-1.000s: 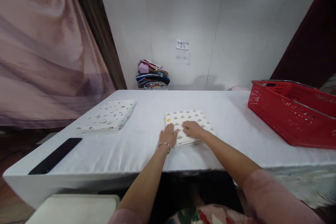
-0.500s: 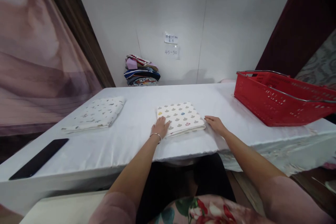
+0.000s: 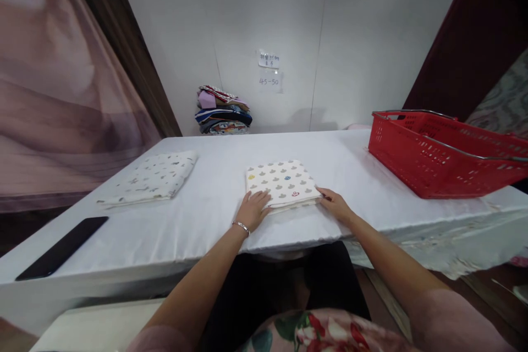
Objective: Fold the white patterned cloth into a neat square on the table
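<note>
A folded white cloth with grey shapes and a few coloured ones (image 3: 280, 179) lies flat in front of me. At its near left corner, my left hand (image 3: 252, 210) has its fingers on top and its thumb at the front edge, pinching the layers. My right hand (image 3: 333, 203) has thumb and fingers closed on the near right corner. The underside of the cloth is hidden.
Another folded patterned cloth (image 3: 152, 177) lies left on the white-covered table (image 3: 198, 231), with a black phone-like slab (image 3: 61, 247) nearer. A red basket (image 3: 437, 159) stands right. Folded fabrics (image 3: 223, 113) are stacked by the wall, below paper notes (image 3: 269, 81).
My left hand has slid back from the cloth's top toward its near left corner. My right hand has moved slightly left and taken hold of the near right corner.
</note>
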A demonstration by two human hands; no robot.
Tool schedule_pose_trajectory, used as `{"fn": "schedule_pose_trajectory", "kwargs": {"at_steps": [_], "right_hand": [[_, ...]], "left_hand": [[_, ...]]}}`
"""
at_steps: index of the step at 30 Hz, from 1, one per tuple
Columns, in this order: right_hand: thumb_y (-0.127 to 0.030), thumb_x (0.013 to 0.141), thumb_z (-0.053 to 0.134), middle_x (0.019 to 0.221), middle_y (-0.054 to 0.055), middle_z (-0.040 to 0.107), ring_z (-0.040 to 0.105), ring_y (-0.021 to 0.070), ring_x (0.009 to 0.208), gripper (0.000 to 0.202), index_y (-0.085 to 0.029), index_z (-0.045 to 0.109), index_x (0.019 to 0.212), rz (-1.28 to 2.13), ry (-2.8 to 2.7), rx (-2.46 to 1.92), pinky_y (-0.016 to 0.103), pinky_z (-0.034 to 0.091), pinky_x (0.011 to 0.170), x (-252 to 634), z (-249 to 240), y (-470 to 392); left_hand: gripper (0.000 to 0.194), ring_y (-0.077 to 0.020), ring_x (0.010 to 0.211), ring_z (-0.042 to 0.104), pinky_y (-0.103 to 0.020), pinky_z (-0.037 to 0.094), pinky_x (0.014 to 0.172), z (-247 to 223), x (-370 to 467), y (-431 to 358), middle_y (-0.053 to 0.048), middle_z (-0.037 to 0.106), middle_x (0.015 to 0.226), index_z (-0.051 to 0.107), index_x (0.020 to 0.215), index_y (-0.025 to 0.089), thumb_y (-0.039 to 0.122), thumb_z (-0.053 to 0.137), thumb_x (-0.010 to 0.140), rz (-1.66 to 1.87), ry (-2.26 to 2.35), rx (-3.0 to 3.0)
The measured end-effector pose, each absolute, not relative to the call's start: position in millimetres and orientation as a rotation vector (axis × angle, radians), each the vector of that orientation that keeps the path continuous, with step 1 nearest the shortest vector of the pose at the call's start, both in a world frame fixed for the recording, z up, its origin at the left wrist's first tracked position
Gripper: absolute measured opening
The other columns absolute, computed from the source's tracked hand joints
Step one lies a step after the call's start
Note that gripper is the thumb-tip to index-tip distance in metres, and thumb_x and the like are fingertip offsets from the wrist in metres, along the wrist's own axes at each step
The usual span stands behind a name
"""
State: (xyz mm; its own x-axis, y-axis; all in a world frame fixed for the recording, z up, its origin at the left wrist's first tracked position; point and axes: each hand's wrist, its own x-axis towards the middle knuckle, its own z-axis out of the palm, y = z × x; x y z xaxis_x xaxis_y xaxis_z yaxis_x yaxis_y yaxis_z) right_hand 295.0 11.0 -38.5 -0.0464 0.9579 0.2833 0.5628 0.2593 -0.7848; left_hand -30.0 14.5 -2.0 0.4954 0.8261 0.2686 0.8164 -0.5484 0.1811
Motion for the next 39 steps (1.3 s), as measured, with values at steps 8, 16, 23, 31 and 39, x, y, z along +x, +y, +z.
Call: {"fn": "schedule_pose_trajectory", "kwargs": {"at_steps": [8,16,23,31,39], "right_hand": [[-0.033,0.079,0.052,0.121,0.003,0.056,0.05,0.0213,0.113,0.037,-0.026,0.059,0.115,0.474,-1.759,-1.392,0.039,0.035,0.101,296,-50,14],[-0.034,0.08,0.052,0.127,0.004,0.052,0.046,0.0213,0.117,0.033,-0.027,0.062,0.111,0.398,-1.699,-1.309,0.038,0.036,0.1,296,-52,16],[-0.031,0.081,0.049,0.123,0.004,0.055,0.05,0.0189,0.113,0.03,-0.024,0.063,0.106,0.483,-1.718,-1.309,0.037,0.035,0.1,296,-49,19],[-0.026,0.077,0.052,0.126,0.007,0.05,0.046,0.023,0.115,0.016,-0.021,0.06,0.091,0.125,-1.677,-1.384,0.043,0.043,0.09,284,-44,1],[-0.018,0.081,0.049,0.132,0.008,0.045,0.034,0.026,0.125,0.022,-0.023,0.062,0.098,-0.283,-1.912,-1.304,0.047,0.036,0.096,275,-39,-3]], "left_hand": [[0.029,-0.0197,0.121,0.043,-0.044,0.019,0.107,-3,-34,25,-0.001,0.053,0.126,0.056,0.114,0.027,0.029,0.041,0.089,0.539,1.477,2.836],[0.032,-0.0183,0.122,0.04,-0.044,0.021,0.105,0,-28,27,0.0,0.055,0.125,0.054,0.115,0.027,0.035,0.035,0.091,0.45,1.593,2.609],[0.035,-0.0196,0.1,0.055,-0.033,0.038,0.087,31,-17,37,-0.003,0.064,0.103,0.063,0.097,0.026,0.042,0.034,0.088,0.238,1.671,2.424],[0.036,-0.0213,0.098,0.056,-0.028,0.041,0.078,37,-15,47,-0.005,0.06,0.109,0.064,0.091,0.023,0.047,0.037,0.083,0.141,1.736,2.241],[0.036,-0.0221,0.099,0.055,-0.029,0.041,0.078,38,-14,48,-0.007,0.059,0.112,0.063,0.093,0.021,0.045,0.038,0.082,0.139,1.738,2.19]]}}
